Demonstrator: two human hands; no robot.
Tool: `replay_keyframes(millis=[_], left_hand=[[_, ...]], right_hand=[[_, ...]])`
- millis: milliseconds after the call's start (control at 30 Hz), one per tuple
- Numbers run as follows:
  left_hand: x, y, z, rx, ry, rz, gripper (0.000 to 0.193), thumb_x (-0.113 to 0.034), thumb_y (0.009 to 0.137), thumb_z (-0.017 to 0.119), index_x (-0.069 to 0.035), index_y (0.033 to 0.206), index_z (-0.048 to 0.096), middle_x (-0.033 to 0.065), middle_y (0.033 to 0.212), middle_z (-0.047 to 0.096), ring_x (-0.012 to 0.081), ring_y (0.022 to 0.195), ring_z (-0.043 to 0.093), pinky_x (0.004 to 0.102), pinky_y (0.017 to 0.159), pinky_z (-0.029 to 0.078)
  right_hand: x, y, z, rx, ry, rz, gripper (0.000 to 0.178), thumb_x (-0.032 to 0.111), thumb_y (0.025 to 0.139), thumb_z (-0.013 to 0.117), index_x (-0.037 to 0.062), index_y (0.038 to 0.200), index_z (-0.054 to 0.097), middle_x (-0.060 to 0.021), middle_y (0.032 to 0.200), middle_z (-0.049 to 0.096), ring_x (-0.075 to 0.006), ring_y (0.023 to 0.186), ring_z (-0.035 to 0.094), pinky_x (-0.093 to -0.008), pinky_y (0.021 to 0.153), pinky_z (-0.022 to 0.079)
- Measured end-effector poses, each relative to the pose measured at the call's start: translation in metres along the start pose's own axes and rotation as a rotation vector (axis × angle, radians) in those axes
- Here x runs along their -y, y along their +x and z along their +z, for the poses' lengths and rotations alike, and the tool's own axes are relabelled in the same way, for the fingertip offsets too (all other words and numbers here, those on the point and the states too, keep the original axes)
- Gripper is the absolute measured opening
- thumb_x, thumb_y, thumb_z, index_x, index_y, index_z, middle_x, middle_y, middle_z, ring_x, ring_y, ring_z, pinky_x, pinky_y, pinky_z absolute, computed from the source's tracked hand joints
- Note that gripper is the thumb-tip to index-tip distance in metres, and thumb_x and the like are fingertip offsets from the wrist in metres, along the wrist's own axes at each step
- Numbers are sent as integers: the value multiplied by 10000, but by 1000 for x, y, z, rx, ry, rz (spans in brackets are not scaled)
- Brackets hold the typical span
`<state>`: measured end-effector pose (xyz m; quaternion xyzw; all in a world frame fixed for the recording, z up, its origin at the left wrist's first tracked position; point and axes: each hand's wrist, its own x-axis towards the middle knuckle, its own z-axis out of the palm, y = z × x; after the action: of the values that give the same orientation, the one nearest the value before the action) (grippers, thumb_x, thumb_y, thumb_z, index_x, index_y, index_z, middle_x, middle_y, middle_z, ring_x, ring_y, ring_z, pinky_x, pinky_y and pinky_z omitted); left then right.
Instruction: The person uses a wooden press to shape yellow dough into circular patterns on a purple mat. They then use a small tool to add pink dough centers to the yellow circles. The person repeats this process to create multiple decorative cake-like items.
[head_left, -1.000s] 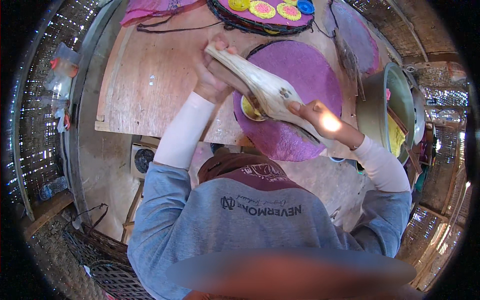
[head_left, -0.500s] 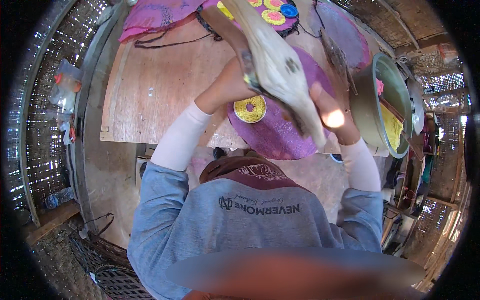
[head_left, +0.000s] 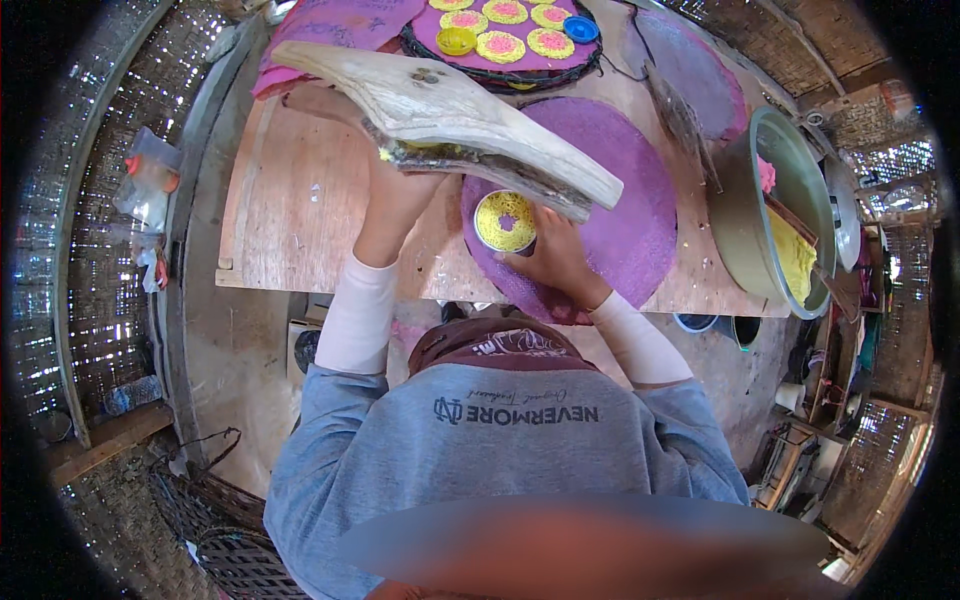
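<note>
A long, pale wooden press [head_left: 470, 105] with a darker lower piece is held up slantwise over the table. Yellow dough sticks to its dark edge. My left hand [head_left: 402, 195] grips it from below, most of the fingers hidden behind the wood. Under the press's right end, my right hand [head_left: 558, 252] has its fingers closed around the side of a small, pale-rimmed round mould [head_left: 505, 222]. Yellow strands fill the mould, with a small gap in their middle. The mould rests on a round purple mat [head_left: 610, 170].
Yellow-and-pink strand rounds [head_left: 500, 46] lie on a purple tray at the far side, beside a blue dish [head_left: 580, 29] and a yellow dish [head_left: 456, 41]. A large green tub [head_left: 735, 220] with yellow and pink dough stands at the right table edge. Purple sheets [head_left: 335, 40] lie far left.
The press has swung from steep to flatter, its far end moving left. My right hand has left the press and come left onto the round mould.
</note>
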<state>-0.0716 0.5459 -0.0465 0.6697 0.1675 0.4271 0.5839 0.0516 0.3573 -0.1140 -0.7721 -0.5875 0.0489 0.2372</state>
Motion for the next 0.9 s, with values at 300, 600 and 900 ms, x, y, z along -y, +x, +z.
replay_keyframes(millis=[300, 600, 900], left_hand=[[1, 1, 0, 16, -34, -79, 397, -53, 670, 746, 4, 1026, 581, 72, 980, 634, 160, 881, 600, 290, 786, 470], [7, 11, 4, -4, 14, 9, 368, 19, 667, 695, -2, 1013, 569, 62, 974, 619, 150, 864, 590, 289, 760, 479], [-3, 37, 39, 38, 324, 227, 463, -204, 619, 774, -12, 990, 574, 127, 938, 640, 238, 893, 621, 335, 774, 481]], right_hand=[[-5, 11, -10, 20, 125, -141, 834, 290, 622, 776, 22, 1288, 352, -245, 1133, 523, -367, 1085, 501, -421, 925, 380], [-113, 57, 28, 190, 438, 81, 1081, 444, 589, 757, 57, 1400, 156, -158, 1298, 444, -316, 1211, 405, -483, 993, 258], [-36, 75, -156, 645, 1182, 231, 511, 385, 882, 513, 29, 1245, 465, -73, 994, 599, -142, 864, 551, -235, 724, 433]])
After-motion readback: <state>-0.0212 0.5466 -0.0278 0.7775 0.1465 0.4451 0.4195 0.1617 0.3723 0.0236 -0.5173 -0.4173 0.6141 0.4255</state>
